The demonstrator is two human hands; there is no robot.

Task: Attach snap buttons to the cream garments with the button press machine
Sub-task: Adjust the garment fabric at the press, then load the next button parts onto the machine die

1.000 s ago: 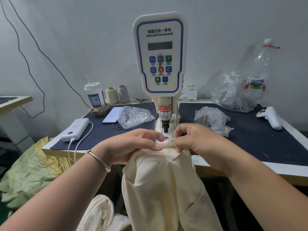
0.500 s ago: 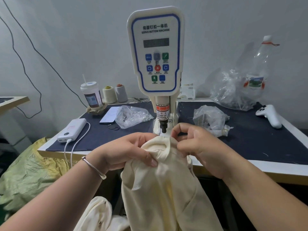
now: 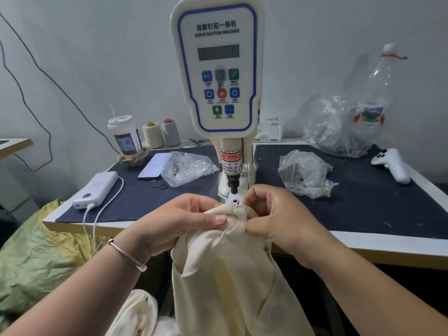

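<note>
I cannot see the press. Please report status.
Left hand and right hand pinch cream cotton garment. Its edge sits short of the white button machine's black punch. Nothing blocking.

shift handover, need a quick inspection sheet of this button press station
surface: dark mat on white-edged table
job's things: cream garment bunched just before the die; button press machine upright
clutter: plastic bags, cup, thread cones, phone, controller, bottle
grippers: left hand and right hand both pinch the garment
cables: white lead from power bank; black wire on wall
surroundings: green sack at left
</note>
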